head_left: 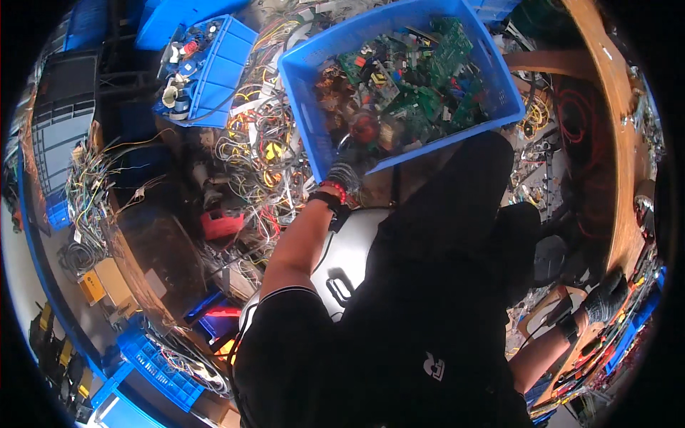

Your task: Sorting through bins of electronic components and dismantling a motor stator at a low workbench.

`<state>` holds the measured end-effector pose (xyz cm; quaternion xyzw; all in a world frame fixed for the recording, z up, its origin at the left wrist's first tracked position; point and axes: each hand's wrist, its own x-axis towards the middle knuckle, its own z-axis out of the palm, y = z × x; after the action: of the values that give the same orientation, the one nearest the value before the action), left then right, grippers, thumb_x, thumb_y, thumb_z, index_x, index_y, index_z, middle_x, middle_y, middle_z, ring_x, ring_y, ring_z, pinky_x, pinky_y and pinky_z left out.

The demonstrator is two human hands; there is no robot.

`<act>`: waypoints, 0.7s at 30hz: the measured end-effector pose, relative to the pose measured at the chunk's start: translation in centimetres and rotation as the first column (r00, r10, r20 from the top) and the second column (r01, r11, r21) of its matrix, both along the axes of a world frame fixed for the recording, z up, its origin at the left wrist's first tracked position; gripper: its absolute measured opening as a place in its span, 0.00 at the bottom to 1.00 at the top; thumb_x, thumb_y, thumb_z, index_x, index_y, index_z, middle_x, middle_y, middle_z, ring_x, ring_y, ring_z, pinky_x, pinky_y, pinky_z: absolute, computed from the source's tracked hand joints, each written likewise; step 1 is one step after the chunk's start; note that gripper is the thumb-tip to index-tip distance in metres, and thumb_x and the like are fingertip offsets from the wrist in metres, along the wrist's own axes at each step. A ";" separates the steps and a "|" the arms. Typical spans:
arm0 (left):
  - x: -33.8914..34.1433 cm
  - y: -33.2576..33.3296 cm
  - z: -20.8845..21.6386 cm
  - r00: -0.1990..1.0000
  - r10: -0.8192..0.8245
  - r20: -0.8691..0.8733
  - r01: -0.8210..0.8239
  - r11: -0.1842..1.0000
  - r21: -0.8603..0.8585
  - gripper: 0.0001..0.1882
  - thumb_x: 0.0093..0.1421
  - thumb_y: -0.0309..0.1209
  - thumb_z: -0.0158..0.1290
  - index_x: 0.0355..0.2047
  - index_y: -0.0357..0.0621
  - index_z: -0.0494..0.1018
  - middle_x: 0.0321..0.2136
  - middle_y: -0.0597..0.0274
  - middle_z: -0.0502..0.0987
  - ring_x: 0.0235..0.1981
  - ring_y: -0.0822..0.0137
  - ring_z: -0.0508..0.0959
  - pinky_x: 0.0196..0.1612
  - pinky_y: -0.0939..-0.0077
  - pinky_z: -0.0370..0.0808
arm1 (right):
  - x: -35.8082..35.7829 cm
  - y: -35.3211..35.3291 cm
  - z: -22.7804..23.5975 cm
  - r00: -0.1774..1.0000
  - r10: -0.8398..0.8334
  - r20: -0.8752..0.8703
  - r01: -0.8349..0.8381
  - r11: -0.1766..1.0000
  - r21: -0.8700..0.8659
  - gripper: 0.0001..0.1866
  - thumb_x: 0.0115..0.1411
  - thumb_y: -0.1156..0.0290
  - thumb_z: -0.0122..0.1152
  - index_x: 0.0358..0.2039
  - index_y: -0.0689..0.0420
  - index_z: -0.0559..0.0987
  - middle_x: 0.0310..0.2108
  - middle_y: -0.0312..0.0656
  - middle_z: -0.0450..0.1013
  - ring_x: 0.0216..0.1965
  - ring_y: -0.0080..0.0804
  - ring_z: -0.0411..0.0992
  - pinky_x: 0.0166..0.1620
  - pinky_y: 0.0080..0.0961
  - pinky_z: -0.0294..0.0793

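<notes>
My left hand (345,173), in a grey and black glove with a red bead bracelet at the wrist, reaches over the near left rim of a large blue crate (302,107). Just beyond its fingers is a blurred, round reddish part (364,128); whether they grip it is unclear. Green circuit boards (428,100) and mixed electronic scrap fill the crate. Far to the right, my right hand (605,299), gloved too, is at the edge of a wooden bench (619,242) beside a row of tools (599,349). Its fingers are dark and hard to make out.
Tangled cables (250,150) spread left of the crate. A smaller blue bin (221,71) with assorted parts stands at the upper left. Nearer are a red plastic piece (222,224) and, at the far left, a grey crate (64,143). My legs (449,207) extend toward the large crate.
</notes>
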<state>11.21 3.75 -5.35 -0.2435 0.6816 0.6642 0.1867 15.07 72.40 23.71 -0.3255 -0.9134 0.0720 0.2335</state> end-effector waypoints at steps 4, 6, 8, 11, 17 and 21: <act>-0.2 -0.5 1.1 0.945 -0.282 0.163 0.326 0.807 -0.493 0.25 0.64 0.41 0.60 0.61 0.53 0.74 0.53 0.45 0.79 0.52 0.44 0.80 0.57 0.52 0.76 | 0.1 0.0 0.0 1.000 0.025 0.003 -0.025 0.999 0.029 0.22 0.74 0.52 0.58 0.51 0.58 0.86 0.44 0.41 0.85 0.40 0.32 0.83 0.42 0.26 0.81; -1.0 -0.5 2.4 0.870 -0.387 0.305 0.490 0.610 -0.623 0.29 0.62 0.42 0.61 0.63 0.53 0.71 0.56 0.44 0.77 0.56 0.40 0.77 0.59 0.50 0.74 | 0.2 0.1 0.0 1.000 0.011 -0.028 -0.013 0.998 -0.069 0.22 0.74 0.52 0.59 0.51 0.57 0.86 0.45 0.41 0.85 0.40 0.32 0.83 0.42 0.26 0.82; -1.6 -0.2 3.8 0.868 -0.411 0.280 0.491 0.618 -0.614 0.29 0.62 0.44 0.59 0.63 0.53 0.71 0.57 0.43 0.76 0.57 0.38 0.76 0.60 0.48 0.73 | 0.3 0.1 0.0 0.999 -0.031 0.023 0.029 0.996 0.081 0.21 0.74 0.53 0.59 0.51 0.57 0.86 0.45 0.40 0.85 0.40 0.31 0.83 0.41 0.25 0.82; -1.9 0.1 5.4 0.881 -0.399 0.256 0.464 0.616 -0.636 0.29 0.62 0.44 0.57 0.63 0.52 0.72 0.57 0.42 0.75 0.59 0.38 0.75 0.61 0.48 0.72 | -0.1 -0.3 0.2 0.993 -0.111 0.026 0.111 0.993 0.029 0.20 0.74 0.54 0.59 0.51 0.57 0.86 0.44 0.40 0.84 0.38 0.30 0.82 0.39 0.25 0.81; -1.9 -0.2 5.8 0.908 -0.330 0.258 0.419 0.690 -0.590 0.28 0.63 0.41 0.56 0.63 0.50 0.71 0.59 0.39 0.74 0.61 0.37 0.73 0.64 0.48 0.71 | -0.9 -2.3 1.5 0.993 -0.075 0.096 0.063 0.990 0.127 0.23 0.73 0.50 0.58 0.52 0.56 0.86 0.47 0.41 0.83 0.42 0.35 0.82 0.43 0.31 0.81; -1.2 -0.5 4.9 0.941 -0.288 0.180 0.337 0.740 -0.582 0.31 0.63 0.42 0.55 0.66 0.50 0.68 0.62 0.40 0.72 0.63 0.38 0.71 0.65 0.48 0.70 | -1.3 -3.1 1.9 0.985 -0.129 0.114 0.109 0.979 0.173 0.25 0.73 0.47 0.56 0.52 0.54 0.87 0.48 0.45 0.82 0.46 0.46 0.81 0.50 0.38 0.79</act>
<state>10.06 3.27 -0.48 -0.1981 0.8808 0.3607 0.2342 13.76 69.32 25.60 -0.3630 -0.9078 -0.0389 0.2063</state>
